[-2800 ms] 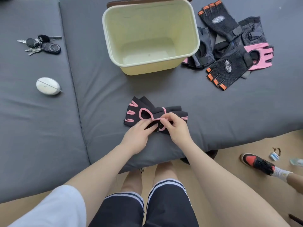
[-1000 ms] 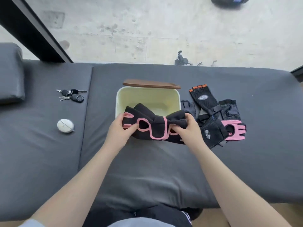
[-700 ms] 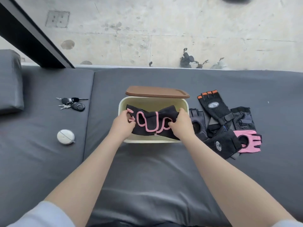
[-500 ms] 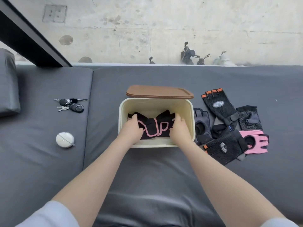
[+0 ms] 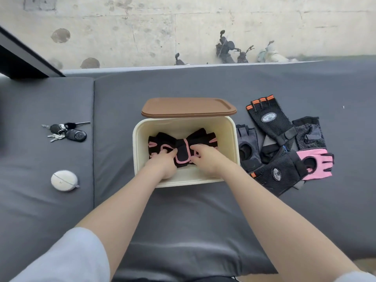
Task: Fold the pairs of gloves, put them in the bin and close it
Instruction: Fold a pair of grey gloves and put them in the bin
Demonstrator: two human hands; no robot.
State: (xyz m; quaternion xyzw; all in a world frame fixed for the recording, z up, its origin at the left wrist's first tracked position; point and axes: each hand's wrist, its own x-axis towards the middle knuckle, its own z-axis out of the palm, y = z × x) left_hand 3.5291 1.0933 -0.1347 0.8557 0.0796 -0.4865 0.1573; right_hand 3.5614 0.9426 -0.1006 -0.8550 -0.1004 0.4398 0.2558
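While lying crosswise in the bin (image 5: 232, 143), folded gloves (image 5: 183, 144), left hand (image 5: 162, 163) and right hand (image 5: 207, 159) grip pinching them

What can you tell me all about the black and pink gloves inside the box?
The black and pink gloves are a folded pair of soft, stretchy-looking black fabric with pink trim and pink strips at the finger ends. They lie flat on the bottom of the cream bin, fanned out to both sides like a bow. The left hand and right hand both rest on them near the middle, fingers on the fabric.
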